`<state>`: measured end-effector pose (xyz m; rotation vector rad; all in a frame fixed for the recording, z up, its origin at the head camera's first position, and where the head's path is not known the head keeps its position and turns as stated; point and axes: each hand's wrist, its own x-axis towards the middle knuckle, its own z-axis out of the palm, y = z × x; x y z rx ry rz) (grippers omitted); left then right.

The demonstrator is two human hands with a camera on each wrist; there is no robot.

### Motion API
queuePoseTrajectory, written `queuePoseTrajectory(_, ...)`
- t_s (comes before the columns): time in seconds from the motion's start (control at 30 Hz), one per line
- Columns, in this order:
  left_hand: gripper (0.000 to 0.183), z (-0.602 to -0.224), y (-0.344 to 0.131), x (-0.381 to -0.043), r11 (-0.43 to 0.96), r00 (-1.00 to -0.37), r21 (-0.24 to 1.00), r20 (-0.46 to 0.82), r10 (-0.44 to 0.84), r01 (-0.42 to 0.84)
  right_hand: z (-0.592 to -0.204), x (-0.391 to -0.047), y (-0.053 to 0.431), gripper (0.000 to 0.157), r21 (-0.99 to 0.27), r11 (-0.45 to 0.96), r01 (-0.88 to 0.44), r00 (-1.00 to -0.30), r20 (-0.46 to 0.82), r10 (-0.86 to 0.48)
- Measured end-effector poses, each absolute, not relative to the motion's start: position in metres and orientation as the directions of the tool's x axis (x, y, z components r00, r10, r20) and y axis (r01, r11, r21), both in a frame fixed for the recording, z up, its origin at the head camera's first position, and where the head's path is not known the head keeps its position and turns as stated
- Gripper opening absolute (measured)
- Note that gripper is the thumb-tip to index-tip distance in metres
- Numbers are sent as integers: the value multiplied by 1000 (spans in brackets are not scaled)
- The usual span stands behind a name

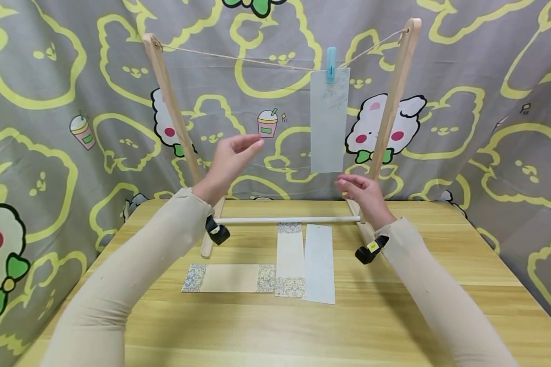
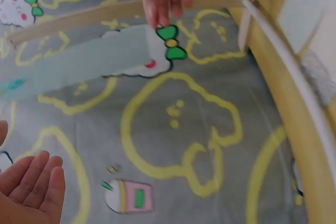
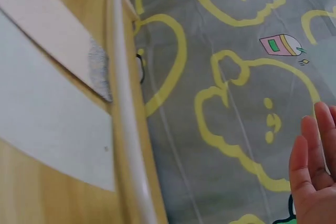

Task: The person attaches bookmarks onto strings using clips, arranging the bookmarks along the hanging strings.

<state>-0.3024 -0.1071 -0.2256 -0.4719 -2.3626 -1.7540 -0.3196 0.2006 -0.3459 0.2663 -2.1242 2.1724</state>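
Note:
A pale blue paper strip (image 1: 329,122) hangs upright from a string (image 1: 239,57), held at its top by a light blue clothespin (image 1: 331,65). My right hand (image 1: 365,196) is just below the strip's lower right corner, apart from it, fingers loosely bent and holding nothing. To the left of the strip, my left hand (image 1: 231,163) is raised in the air with nothing in it; its fingers (image 2: 39,187) look relaxed in the left wrist view. The right hand's fingers (image 3: 315,150) are also loosely extended in the right wrist view.
Wooden posts (image 1: 397,97) carry the string, with a white rod (image 1: 289,220) low between them. On the wooden table (image 1: 239,331) lie another pale blue strip (image 1: 319,265) and two cream strips with patterned ends, one lengthwise (image 1: 290,255) and one crosswise (image 1: 231,278). A patterned curtain (image 1: 275,178) hangs behind.

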Motion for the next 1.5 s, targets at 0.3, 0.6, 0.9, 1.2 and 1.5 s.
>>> queuePoseTrajectory(0.3, 50, -271, -151, -307, 297, -970, 924, 222, 96, 241, -371, -301, 202, 26, -989, 51, -140, -986, 134, -98)
queuePoseTrajectory(0.6, 55, -307, -186, -304, 359, -983, 916, 180, 29, 178, -387, -281, 197, 40, -989, 97, -109, -989, 98, -107)
queuePoseTrajectory(0.9, 56, -335, -213, -296, 371, -994, 923, 112, -6, 102, -406, -266, 196, 43, -986, 159, -54, -996, 43, -76)
queuePoseTrajectory(1.2, 57, -356, -235, -279, 360, -996, 931, 79, -37, 60, -422, -259, 191, 43, -983, 183, 1, -1000, -5, -20)
queuePoseTrajectory(1.5, 56, -376, -255, -284, 323, -989, 946, 66, -135, 19, -426, -253, 185, 39, -968, 245, 58, -998, -51, 37)
